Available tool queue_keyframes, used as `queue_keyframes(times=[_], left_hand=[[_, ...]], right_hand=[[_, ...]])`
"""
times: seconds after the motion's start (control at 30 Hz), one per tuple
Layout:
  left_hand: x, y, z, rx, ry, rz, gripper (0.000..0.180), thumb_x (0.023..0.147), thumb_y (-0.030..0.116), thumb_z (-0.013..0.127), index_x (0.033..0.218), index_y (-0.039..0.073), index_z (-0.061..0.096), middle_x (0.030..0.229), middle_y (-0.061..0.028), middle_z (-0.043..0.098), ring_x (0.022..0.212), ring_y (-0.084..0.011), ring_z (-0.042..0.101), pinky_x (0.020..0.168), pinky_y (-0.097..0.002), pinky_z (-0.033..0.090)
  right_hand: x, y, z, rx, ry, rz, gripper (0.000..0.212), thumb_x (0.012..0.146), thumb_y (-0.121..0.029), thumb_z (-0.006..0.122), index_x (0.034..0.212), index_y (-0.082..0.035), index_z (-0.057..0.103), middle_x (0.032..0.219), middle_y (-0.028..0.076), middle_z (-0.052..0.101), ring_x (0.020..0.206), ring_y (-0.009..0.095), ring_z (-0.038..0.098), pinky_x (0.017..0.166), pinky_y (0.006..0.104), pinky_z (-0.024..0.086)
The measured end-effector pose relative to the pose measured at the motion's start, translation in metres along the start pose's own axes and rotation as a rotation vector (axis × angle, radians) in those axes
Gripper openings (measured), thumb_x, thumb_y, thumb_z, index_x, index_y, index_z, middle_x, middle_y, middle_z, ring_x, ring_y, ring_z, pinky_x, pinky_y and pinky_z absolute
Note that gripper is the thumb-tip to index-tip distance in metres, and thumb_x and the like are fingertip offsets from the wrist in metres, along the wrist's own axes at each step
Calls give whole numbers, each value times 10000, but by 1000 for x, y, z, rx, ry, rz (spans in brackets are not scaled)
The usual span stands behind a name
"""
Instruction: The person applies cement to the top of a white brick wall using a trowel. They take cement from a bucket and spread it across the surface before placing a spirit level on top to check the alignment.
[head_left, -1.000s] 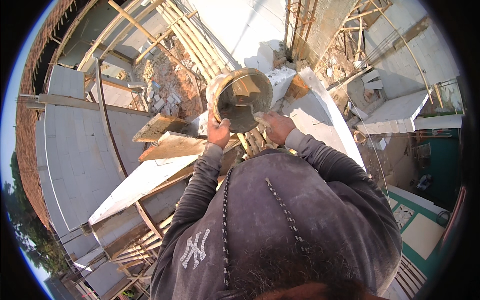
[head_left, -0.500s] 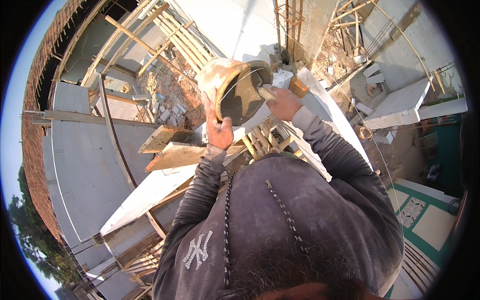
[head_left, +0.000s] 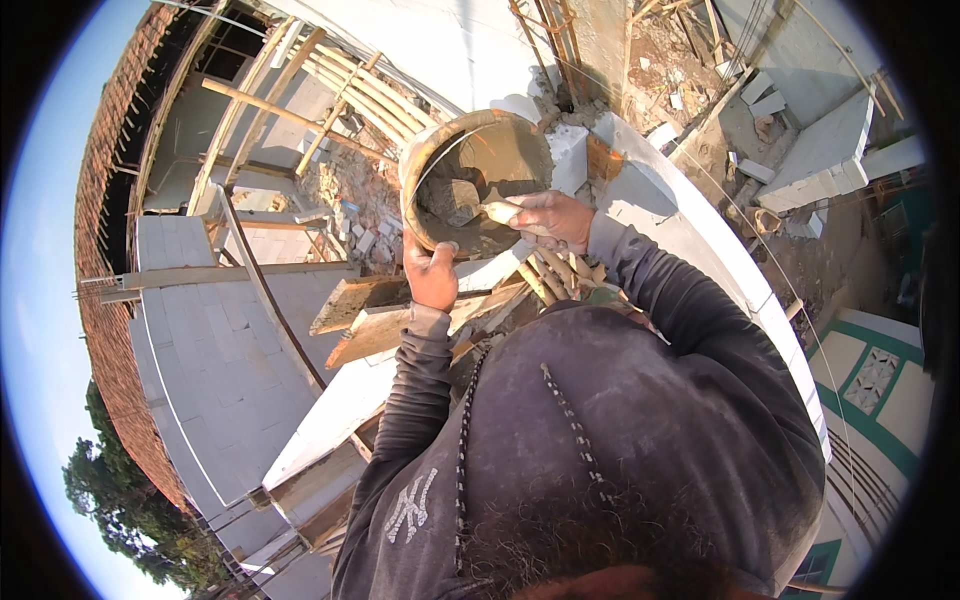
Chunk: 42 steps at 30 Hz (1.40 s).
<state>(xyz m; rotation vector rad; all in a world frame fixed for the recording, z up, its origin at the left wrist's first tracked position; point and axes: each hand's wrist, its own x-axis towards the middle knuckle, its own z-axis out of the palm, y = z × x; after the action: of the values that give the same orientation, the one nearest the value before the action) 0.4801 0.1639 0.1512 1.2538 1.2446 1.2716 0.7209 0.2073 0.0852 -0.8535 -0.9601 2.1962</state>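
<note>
A round mortar-caked bucket point(head_left: 410, 165) stands in front of me with its opening toward my view and a thin wire handle across it. Grey wet mortar point(head_left: 520, 150) coats its inside. My left hand point(head_left: 432, 275) is closed on the near left rim, thumb over the edge. My right hand point(head_left: 555, 220) is wrapped round the pale handle of a trowel point(head_left: 452, 200). The trowel's mortar-covered blade is inside the bucket, partly hard to tell from the mortar.
A white block wall point(head_left: 690, 190) curves past on the right, with a pale block point(head_left: 568, 160) beside the bucket. Rebar point(head_left: 555, 45) rises behind. Wooden planks point(head_left: 380, 325) lie below my left hand; bamboo poles point(head_left: 350, 85) stand at far left. A thin string crosses the right side.
The bucket has tipped back, so its opening faces my view more fully. My right hand has moved down and left, bringing the trowel blade into sight inside it. My left hand keeps the rim.
</note>
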Motion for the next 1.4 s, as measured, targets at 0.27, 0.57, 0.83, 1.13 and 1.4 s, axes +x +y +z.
queue_keyframes(times=[0.27,0.57,0.83,1.13,1.4], left_hand=[[-23,-43,-26,-75,303,-149,473,844,-6,485,1308,84,466,1245,-162,530,1053,-336,627,790,-477,617],[-49,-28,-36,-333,473,-353,638,787,3,478,1405,145,399,1323,-131,497,1205,-360,570,948,-628,554],[-34,-34,-24,187,119,-279,551,785,-50,482,1320,85,478,1238,-133,556,1142,-314,590,959,-522,556],[-32,-34,60,219,-551,-166,610,786,-67,517,1394,-41,469,1207,-126,616,1005,-190,642,861,-288,549],[-84,-91,189,377,-1358,289,661,797,38,632,1430,-53,467,1414,-201,511,1319,-313,506,1131,-402,383]], right_hand=[[-58,-10,6,-45,23,-34,565,906,-161,698,1434,-17,554,742,32,617,506,63,468,447,229,361],[-52,10,-140,880,-169,-166,363,1038,-312,512,1279,-42,538,814,99,620,518,74,485,413,196,383],[-118,12,-90,649,68,-396,391,1035,-282,518,1303,3,538,791,58,610,528,68,535,410,205,396],[-211,124,66,-445,926,-324,533,777,-210,751,1253,-17,610,1169,151,644,1085,310,621,983,422,479],[-275,165,99,-1029,1614,-442,634,791,-191,683,1407,-247,543,1451,64,532,1373,306,466,1193,536,262]])
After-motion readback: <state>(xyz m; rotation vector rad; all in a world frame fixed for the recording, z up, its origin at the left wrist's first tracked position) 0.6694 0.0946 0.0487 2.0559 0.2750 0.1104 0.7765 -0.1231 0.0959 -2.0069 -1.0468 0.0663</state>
